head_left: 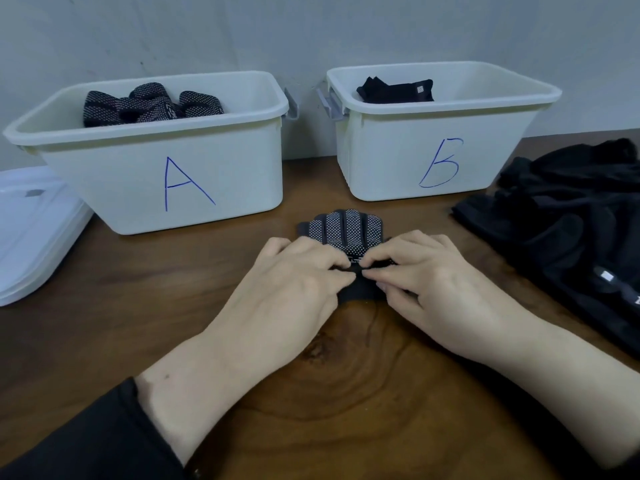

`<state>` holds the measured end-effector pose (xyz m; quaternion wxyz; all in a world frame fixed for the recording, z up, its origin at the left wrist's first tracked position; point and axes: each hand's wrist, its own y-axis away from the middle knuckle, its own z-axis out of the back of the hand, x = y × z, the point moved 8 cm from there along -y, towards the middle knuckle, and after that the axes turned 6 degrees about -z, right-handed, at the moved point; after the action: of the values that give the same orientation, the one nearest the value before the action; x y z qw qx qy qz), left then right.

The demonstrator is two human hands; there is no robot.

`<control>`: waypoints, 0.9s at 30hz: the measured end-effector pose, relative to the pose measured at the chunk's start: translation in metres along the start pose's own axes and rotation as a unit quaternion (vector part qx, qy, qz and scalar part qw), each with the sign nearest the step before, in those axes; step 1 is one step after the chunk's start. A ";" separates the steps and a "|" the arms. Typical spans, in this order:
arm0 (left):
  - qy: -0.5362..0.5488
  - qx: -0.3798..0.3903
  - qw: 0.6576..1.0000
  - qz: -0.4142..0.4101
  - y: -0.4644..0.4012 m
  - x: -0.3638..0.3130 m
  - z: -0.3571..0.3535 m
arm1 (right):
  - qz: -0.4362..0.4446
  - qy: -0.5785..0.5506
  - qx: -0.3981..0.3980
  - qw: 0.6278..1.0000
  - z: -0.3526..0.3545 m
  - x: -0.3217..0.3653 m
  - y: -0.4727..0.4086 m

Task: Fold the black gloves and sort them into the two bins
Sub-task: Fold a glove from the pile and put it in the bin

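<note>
A black glove with white grip dots [343, 230] lies on the wooden table [138, 306] in front of the bins, fingers pointing away from me. My left hand [294, 275] and my right hand [422, 271] both pinch its cuff end, fingertips meeting at the middle; the cuff is mostly hidden under them. Bin A [194, 188], white, holds several folded dotted gloves [152, 103]. Bin B [415, 161], white, holds a folded plain black glove [396, 90]. A pile of black gloves [568, 230] lies on the table at the right.
White plastic lids [34, 230] are stacked at the left table edge beside bin A. A grey wall stands right behind the bins. Bare wood shows between me and the glove.
</note>
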<state>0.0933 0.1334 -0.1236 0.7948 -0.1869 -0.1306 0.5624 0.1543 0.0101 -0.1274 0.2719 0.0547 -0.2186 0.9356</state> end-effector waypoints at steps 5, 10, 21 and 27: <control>0.023 0.092 0.995 0.037 0.012 0.010 -0.003 | -0.031 -0.045 0.092 0.994 -0.006 -0.012 0.002; 0.020 0.101 0.994 0.037 0.010 0.009 -0.008 | -0.049 -0.046 0.050 0.996 -0.003 -0.015 0.000; 0.063 0.040 0.994 0.075 0.006 0.018 0.002 | -0.100 -0.090 0.053 0.989 0.005 -0.014 -0.002; 0.151 0.016 0.982 0.115 0.016 0.020 0.013 | -0.124 -0.156 0.093 0.975 0.012 -0.012 0.002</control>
<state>0.0814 0.1587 -0.1189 0.7381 -0.2703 0.0222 0.6178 0.1629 -0.0026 -0.1203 0.3424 0.2519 -0.1615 0.8906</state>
